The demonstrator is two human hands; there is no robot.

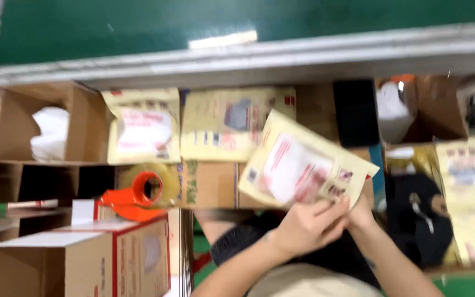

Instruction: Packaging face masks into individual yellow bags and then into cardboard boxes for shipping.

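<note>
The view is blurred by motion. My left hand [305, 225] and my right hand [360, 215] together grip the lower edge of a yellow padded pouch [298, 162] with a white and red label, tilted above a cardboard box. Two more yellow pouches, one [144, 125] with a clear window and one [229, 122] beside it, lie flat just behind. An orange tape dispenser [138, 195] with a roll of clear tape rests on an open carton [92, 256] to the left of my hands.
An open cardboard box [81, 118] at the far left holds white material. Other yellow pouches [471, 176] and a black object [413, 212] lie at the right. A grey metal rail [259, 55] crosses the top, with green floor beyond.
</note>
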